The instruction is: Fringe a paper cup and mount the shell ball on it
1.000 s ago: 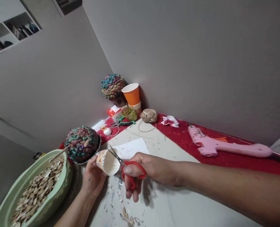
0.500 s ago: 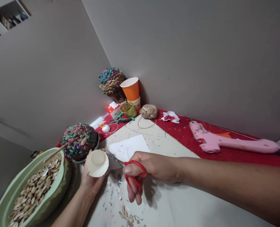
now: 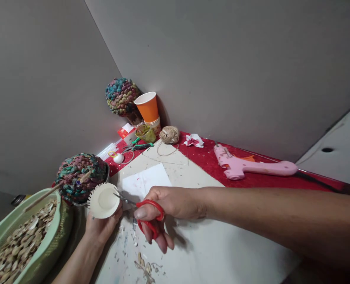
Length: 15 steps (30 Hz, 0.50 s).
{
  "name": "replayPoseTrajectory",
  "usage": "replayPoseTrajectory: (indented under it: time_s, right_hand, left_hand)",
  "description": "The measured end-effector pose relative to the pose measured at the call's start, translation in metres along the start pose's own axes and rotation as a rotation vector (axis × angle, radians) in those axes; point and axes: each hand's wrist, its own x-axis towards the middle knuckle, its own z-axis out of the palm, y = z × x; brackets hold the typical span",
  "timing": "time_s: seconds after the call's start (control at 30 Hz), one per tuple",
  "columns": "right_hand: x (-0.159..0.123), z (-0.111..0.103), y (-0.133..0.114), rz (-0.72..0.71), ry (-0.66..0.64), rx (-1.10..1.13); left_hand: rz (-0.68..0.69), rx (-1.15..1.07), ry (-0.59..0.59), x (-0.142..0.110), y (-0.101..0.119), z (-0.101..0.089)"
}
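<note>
My left hand (image 3: 104, 223) is closed around a paper cup (image 3: 105, 200), whose open mouth faces me. Along the left and upper part of the cup's rim runs a fringe of short cuts; the lower right of the rim looks smooth. With thumb and fingers through red handles, my right hand (image 3: 160, 213) holds a pair of scissors (image 3: 151, 208). The blades point left and their tips reach the cup's right rim; whether they grip the paper I cannot tell. Beneath the blades lies a white sheet of paper (image 3: 151, 177).
A green basket (image 3: 52, 227) of shells stands at left, beside a colourful shell-covered ball (image 3: 82, 173). At the back are a second ball (image 3: 121, 94), an orange cup (image 3: 148, 108), pliers (image 3: 142, 146) and twine (image 3: 169, 135). A pink glue gun (image 3: 257, 166) lies at right.
The cup has turned in my left hand, so its mouth faces me and the fringed edge sits at the left. The scissors stay by its rim. The whole view has shifted right.
</note>
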Motion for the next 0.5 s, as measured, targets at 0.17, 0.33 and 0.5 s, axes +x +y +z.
replayPoseTrajectory:
  time_s: [0.17,0.33,0.5]
  right_hand:
    - [0.0,0.0,-0.001,-0.016,0.041,-0.041]
    - [0.0,0.004,-0.003,-0.005,0.052,-0.026]
    - [-0.002,0.006,-0.003,0.056,0.036,-0.04]
  left_hand:
    - [0.048,0.037,0.012,0.003,-0.002,0.002]
    - [0.16,0.079,0.022,0.001,-0.004,0.004]
    - [0.378,0.106,0.044,-0.008,-0.005,0.006]
